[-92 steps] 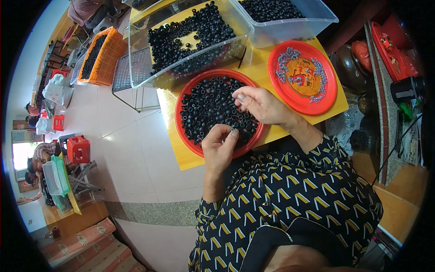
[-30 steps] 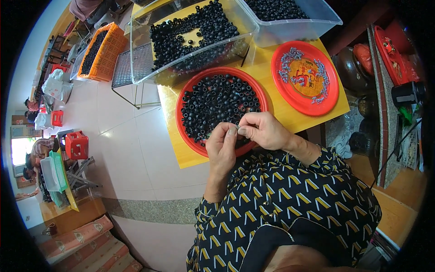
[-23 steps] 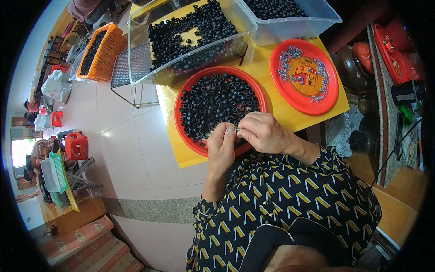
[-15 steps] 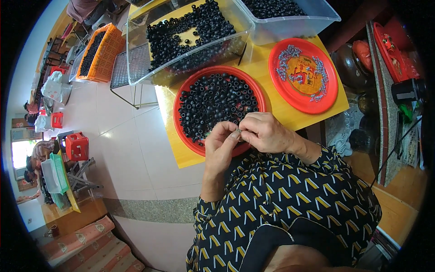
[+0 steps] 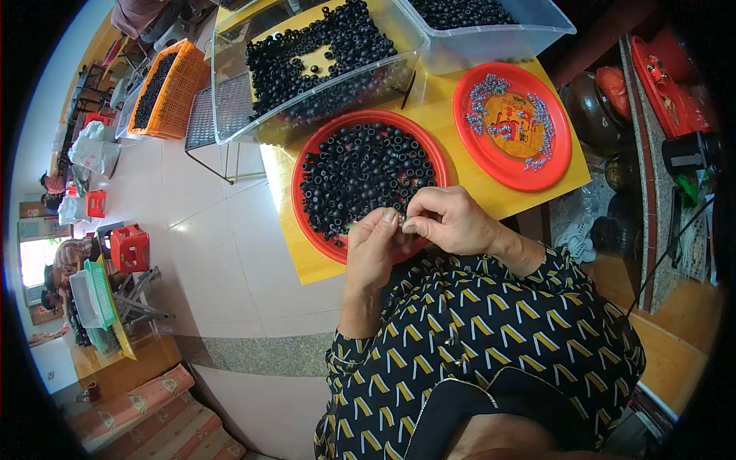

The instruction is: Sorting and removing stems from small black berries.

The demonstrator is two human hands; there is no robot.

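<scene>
Over the near rim of a red tray (image 5: 307, 157) heaped with black rings (image 5: 360, 165), the left hand (image 5: 373, 249) and right hand (image 5: 448, 222) meet, fingertips pinched together on a small piece too tiny to identify; a second red plate (image 5: 498, 165) sits right.
</scene>
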